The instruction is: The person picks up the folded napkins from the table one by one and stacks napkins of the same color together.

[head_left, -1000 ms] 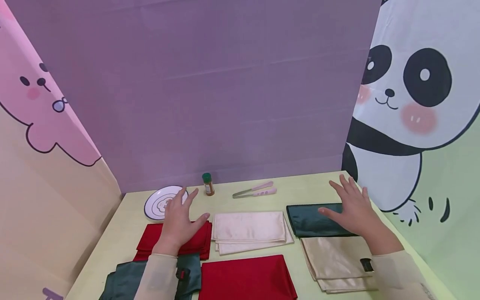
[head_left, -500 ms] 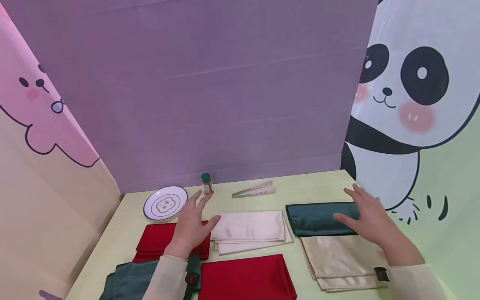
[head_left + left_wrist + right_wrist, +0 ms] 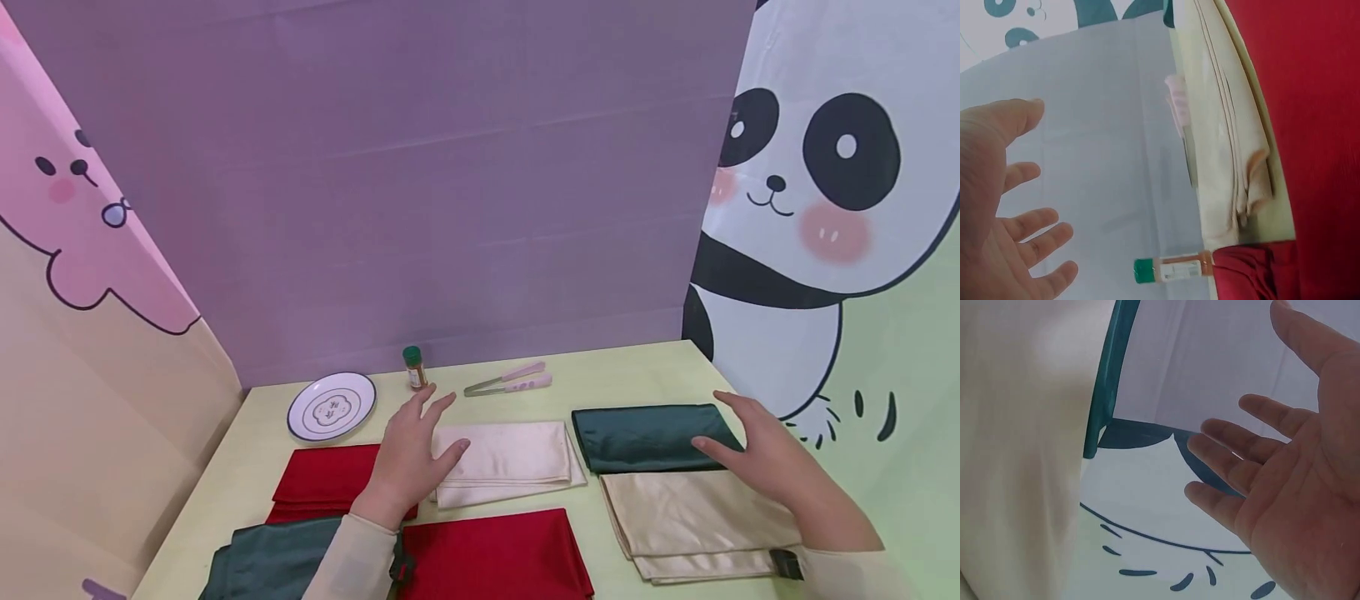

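Note:
My left hand (image 3: 408, 454) hovers with spread fingers over the left part of the table, overlapping a folded red cloth (image 3: 330, 475) and the edge of a folded white cloth (image 3: 510, 454) in the head view. Nothing is in it; the left wrist view shows its fingers (image 3: 1041, 244) apart. My right hand (image 3: 768, 458), also holding nothing, is raised at the right side by a folded dark green cloth (image 3: 645, 437) and a folded beige cloth (image 3: 690, 517). Its palm and loosely extended fingers show in the right wrist view.
At the back stand a plate (image 3: 300, 414) and a green-capped spice bottle (image 3: 415, 369), with pink-handled tongs (image 3: 510, 383) beside them. Nearer lie another red cloth (image 3: 495, 558) and a dark green cloth (image 3: 262, 554). A purple backdrop (image 3: 450, 183) rises behind the table (image 3: 615, 375).
Both hands have drifted to the right and slightly nearer. The left hand has moved off the plate, which shows whole now. The cloths, bottle and tongs have stayed put.

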